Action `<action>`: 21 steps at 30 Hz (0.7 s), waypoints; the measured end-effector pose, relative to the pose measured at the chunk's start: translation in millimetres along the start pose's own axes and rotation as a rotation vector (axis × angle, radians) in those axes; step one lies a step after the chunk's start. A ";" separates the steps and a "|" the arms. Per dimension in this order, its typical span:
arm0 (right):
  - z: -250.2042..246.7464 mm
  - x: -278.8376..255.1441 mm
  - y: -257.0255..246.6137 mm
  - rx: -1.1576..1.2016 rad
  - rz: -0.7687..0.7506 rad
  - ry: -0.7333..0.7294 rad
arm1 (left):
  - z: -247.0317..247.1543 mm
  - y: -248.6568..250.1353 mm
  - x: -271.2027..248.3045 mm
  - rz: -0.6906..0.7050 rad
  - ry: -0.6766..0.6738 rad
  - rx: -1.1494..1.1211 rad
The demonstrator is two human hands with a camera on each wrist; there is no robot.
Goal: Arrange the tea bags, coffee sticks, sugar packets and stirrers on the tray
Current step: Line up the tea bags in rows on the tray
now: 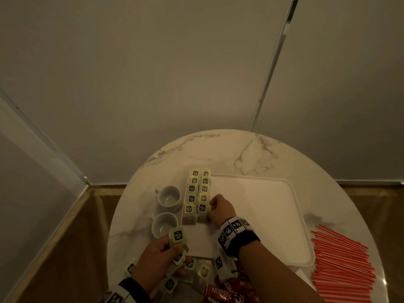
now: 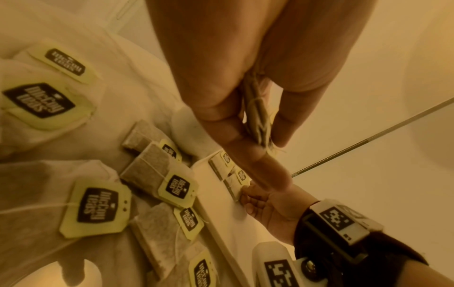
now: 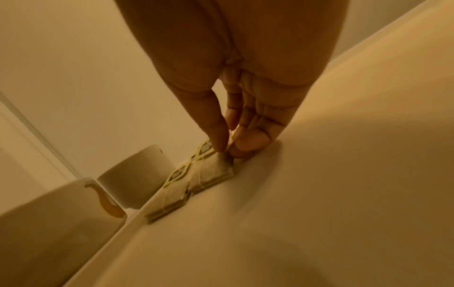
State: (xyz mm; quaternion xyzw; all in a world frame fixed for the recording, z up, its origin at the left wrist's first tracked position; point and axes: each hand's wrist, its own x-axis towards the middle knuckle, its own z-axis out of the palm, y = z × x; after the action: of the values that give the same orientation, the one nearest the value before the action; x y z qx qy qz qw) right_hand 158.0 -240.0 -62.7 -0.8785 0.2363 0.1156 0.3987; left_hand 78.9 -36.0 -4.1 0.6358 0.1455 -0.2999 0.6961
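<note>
A white tray (image 1: pixel 258 200) lies on the round marble table. Two columns of tea bags (image 1: pixel 197 191) with yellow-green tags run along its left edge. My right hand (image 1: pixel 215 209) is at the near end of the right column, and its thumb and forefinger pinch the corner of the nearest tea bag (image 3: pixel 213 172). My left hand (image 1: pixel 168 252) hovers by the tray's near left corner and grips a few tea bags, one tag (image 1: pixel 178 235) sticking up. In the left wrist view a tea bag (image 2: pixel 258 120) is squeezed edge-on between the fingers.
Loose tea bags (image 1: pixel 197 272) lie on the table in front of the tray. Red coffee sticks (image 1: pixel 227 293) sit at the near edge. A pile of orange stirrers (image 1: pixel 341 265) lies to the right. Two white cups (image 1: pixel 169 197) (image 1: pixel 164 224) stand left of the tray.
</note>
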 end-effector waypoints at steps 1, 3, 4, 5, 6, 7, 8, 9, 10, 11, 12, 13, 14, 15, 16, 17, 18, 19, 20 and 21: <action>0.1 0.0 0.6 -0.001 -0.003 0.008 | 0.8 0.4 -0.1 0.001 -0.001 0.003; -0.8 -1.8 1.9 0.013 0.006 0.018 | 1.8 0.9 -0.3 0.002 -0.001 0.005; -1.2 -2.8 3.0 0.023 0.015 0.022 | 2.2 1.2 -0.3 0.001 0.000 0.006; -1.5 -3.6 4.6 0.032 0.024 0.023 | 2.3 1.4 -0.1 0.001 -0.001 0.007; -1.5 -4.8 6.2 0.036 0.030 0.019 | 2.4 1.3 0.0 0.001 -0.002 0.007; -1.3 -6.3 7.3 0.032 0.030 0.011 | 2.4 1.2 0.1 0.001 -0.004 0.005; -0.6 -7.7 8.3 0.020 0.029 0.001 | 2.2 0.8 0.3 0.001 -0.006 0.004; 0.5 -8.5 9.2 0.009 0.024 -0.006 | 2.0 0.4 0.5 0.001 -0.009 0.004; 1.5 -9.2 9.7 0.004 0.020 -0.010 | 1.7 -0.2 0.9 0.002 -0.012 0.005; 2.5 -9.6 9.9 0.003 0.016 -0.009 | 1.6 -0.7 1.4 0.002 -0.017 0.008; 3.2 -9.9 10.0 0.003 0.012 -0.007 | 1.3 -1.1 2.0 0.002 -0.022 0.013; 3.7 -10.1 9.8 0.003 0.009 -0.005 | 1.3 -1.4 2.5 0.003 -0.027 0.018; 3.7 -10.7 9.8 0.001 0.005 -0.004 | 1.2 -1.8 3.0 0.003 -0.027 0.021; 3.6 -11.1 9.9 0.001 0.001 -0.004 | 1.4 -1.9 3.2 0.003 -0.028 0.022; 3.5 -11.3 10.3 0.004 -0.004 -0.007 | 1.5 -1.9 3.3 0.003 -0.028 0.023; 3.3 -11.6 10.8 0.008 -0.011 -0.013 | 1.8 -1.2 2.8 0.003 -0.031 0.023; 3.2 -11.9 10.9 0.009 -0.020 -0.022 | 2.0 -0.5 2.6 0.004 -0.036 0.023; 3.1 -12.3 11.2 0.006 -0.030 -0.030 | 2.1 0.4 2.3 0.005 -0.041 0.025; 3.0 -12.6 11.6 0.000 -0.039 -0.033 | 2.2 1.1 2.0 0.007 -0.044 0.028; 2.9 -12.5 11.9 -0.007 -0.043 -0.031 | 2.4 1.9 1.7 0.008 -0.047 0.029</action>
State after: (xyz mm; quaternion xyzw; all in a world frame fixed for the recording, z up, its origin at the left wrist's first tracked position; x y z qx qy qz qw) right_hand 141.1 -240.5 -67.5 -0.8828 0.2106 0.1216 0.4019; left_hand 80.9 -38.7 -3.1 0.6392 0.1219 -0.3139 0.6914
